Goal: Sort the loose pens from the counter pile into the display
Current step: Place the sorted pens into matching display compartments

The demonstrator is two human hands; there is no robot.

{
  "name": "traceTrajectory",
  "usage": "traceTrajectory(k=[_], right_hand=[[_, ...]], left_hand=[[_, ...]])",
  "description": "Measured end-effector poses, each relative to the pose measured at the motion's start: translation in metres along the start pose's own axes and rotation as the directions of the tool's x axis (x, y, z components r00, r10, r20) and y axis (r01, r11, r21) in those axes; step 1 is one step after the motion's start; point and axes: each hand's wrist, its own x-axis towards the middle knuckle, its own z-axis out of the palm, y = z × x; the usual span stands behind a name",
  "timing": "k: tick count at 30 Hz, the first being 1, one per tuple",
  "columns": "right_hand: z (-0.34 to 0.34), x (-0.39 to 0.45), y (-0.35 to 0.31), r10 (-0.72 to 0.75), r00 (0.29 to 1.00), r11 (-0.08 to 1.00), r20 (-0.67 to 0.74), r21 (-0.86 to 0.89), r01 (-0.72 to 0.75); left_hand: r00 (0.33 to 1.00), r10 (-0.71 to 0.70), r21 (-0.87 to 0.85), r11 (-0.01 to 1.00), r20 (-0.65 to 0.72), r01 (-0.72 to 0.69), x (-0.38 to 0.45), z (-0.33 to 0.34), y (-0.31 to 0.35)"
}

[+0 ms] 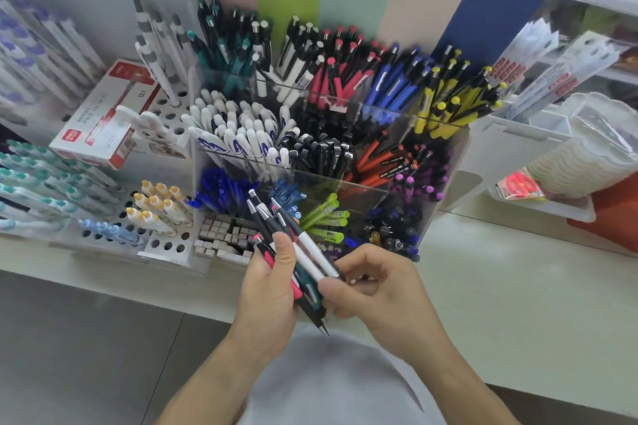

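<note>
- Clear acrylic display (445, 162) stands behind your hands.
- Your left hand (269, 286) grips a pen bundle (293, 252).
- Your right hand (373, 286) seemingly pinches a white-barrelled pen (316, 252).

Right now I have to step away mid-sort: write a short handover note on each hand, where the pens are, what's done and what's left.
Left hand: grips a fanned bundle of loose pens, tips down, above the counter edge.
Right hand: pinches the white-barrelled pen in that bundle, apparently picking it out.
Display: clear compartments already hold pens grouped by colour; white-and-black ones stand in the back row, red ones beside them, teal ones further left.
Done: the bundle is gathered in hand; no pile shows on the counter.
Left: place every held pen, probably by matching colour: white, red and teal are visible.
</note>
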Motion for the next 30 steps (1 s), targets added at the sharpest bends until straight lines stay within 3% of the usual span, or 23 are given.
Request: traceTrajectory(k=[3,9,15,20,23,26,30], right_hand=[[-0.021,0.000,-0.012,-0.028,0.999,0.985,-0.021,0.170,0.031],[-0.071,0.004,-0.031,-0.169,0.970,0.971,-0.173,0.141,0.194],[-0.117,0.011,-0.030,-0.211,0.977,0.962,-0.012,0.174,0.210],[-0.115,0.014,-0.038,-0.070,0.958,0.987,0.280,-0.119,0.107],[-0.098,0.022,-0.041,0.007,0.927,0.985,0.376,-0.163,0.059],[-0.073,0.027,-0.033,0.025,0.948,0.998,0.317,-0.070,-0.003],[-0.038,0.023,-0.016,0.003,0.986,0.994,0.169,0.106,-0.021]], left_hand=[[0.996,-0.056,-0.042,0.997,0.067,0.059,0.000,-0.007,0.003],[0.915,-0.175,0.028,0.984,0.364,0.176,0.003,-0.025,0.002],[0.874,-0.268,0.063,0.962,0.404,0.266,0.001,-0.028,0.010],[0.875,-0.209,0.273,0.958,0.436,0.093,0.002,-0.026,0.006],[0.829,-0.273,0.460,0.888,0.488,0.021,0.001,-0.026,0.007],[0.751,-0.329,0.521,0.853,0.572,-0.023,-0.006,-0.020,0.006],[0.778,-0.291,0.488,0.873,0.556,-0.023,-0.007,-0.014,0.004]])
